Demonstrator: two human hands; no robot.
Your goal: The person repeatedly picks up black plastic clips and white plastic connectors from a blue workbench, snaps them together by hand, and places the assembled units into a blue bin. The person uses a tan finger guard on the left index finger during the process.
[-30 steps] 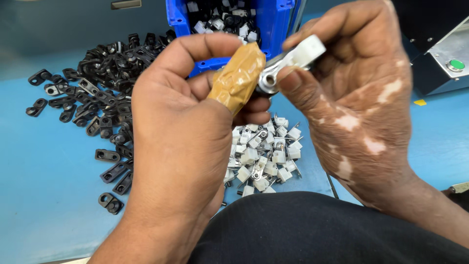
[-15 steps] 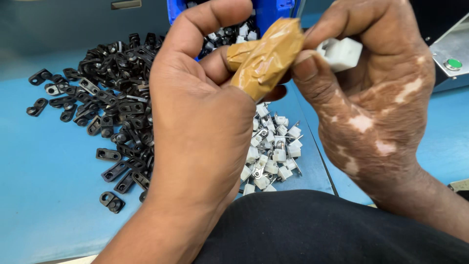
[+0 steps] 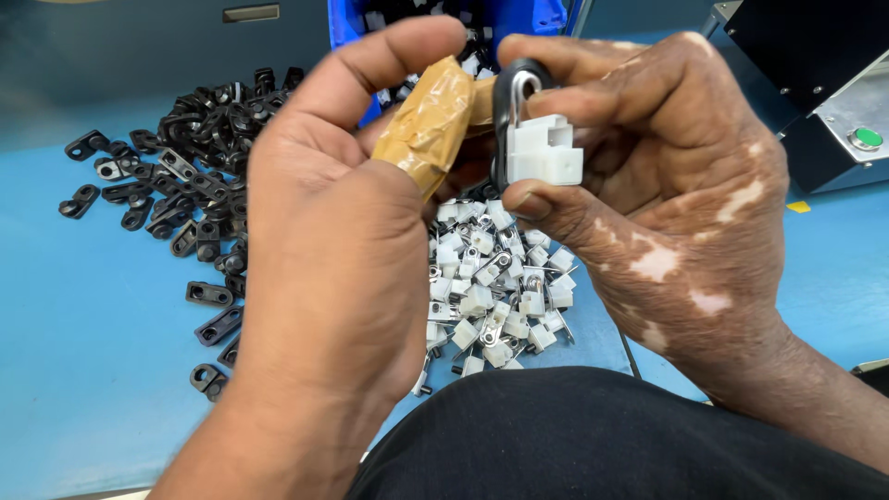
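A person's two bare hands meet close above a blue work table (image 3: 74, 370), seen from over their own lap. The right hand (image 3: 648, 213) pinches a small white plastic block with a metal loop (image 3: 542, 148) between thumb and forefinger, the fingers curled tight round it, with the block held upright just above the heap below. Against the loop sits a black plastic clip piece (image 3: 501, 130), pressed to the block's left side; how the two join cannot be told. The left hand (image 3: 324, 241) is drawn into a loose fist, its forefinger arched over the top, and its thumb wrapped in tan tape (image 3: 428, 125) pushes up beside the black piece; whether this hand grips anything of its own is hidden behind the knuckles. Directly under the hands lies a pile of small white plastic blocks with metal tabs (image 3: 495, 287), spread on the table near the person's dark-clad lap (image 3: 602, 435). To the left, a wider scatter of black plastic clip pieces (image 3: 176, 194) covers the table. A blue plastic bin (image 3: 546, 14) holding mixed black and white parts stands behind the hands, and a black and grey machine with a green button (image 3: 833, 111) sits at the far right.
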